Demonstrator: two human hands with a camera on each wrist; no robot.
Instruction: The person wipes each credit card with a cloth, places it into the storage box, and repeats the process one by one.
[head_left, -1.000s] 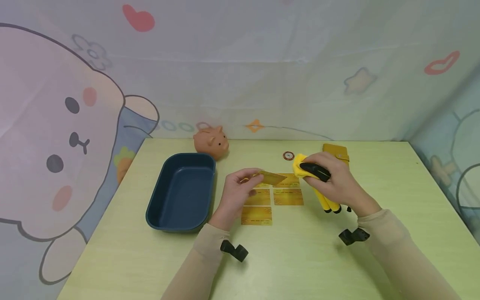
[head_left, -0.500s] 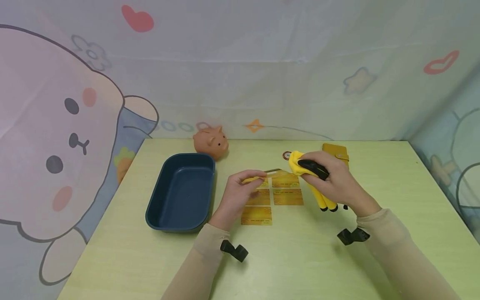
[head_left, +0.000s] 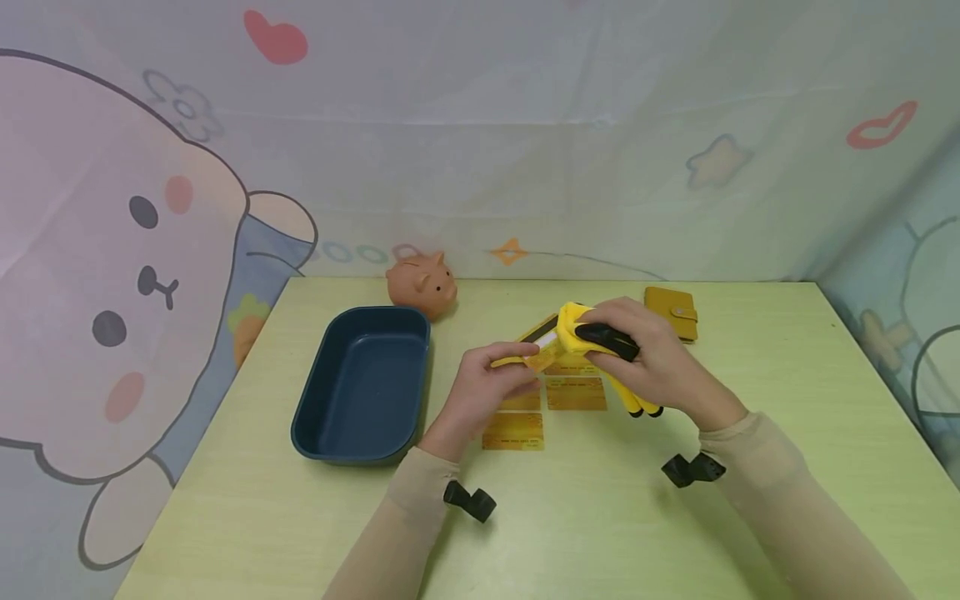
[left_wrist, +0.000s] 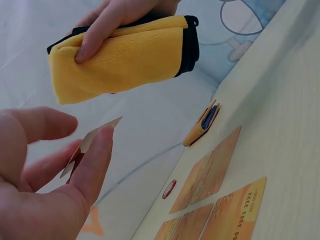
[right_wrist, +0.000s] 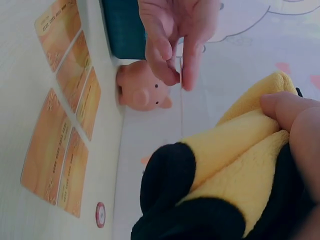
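L hand pinched a gold card over flat cards on table; R hand gripped yellow cloth nearby (contact unclear). Step prob. wiping card; next stroke seemingly called for firm pinch, light pressure w/ cloth.

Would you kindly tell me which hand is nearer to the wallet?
Right. The right hand, holding the yellow cloth, is close by, just left of the wallet; the left hand, holding a card, is much farther left.
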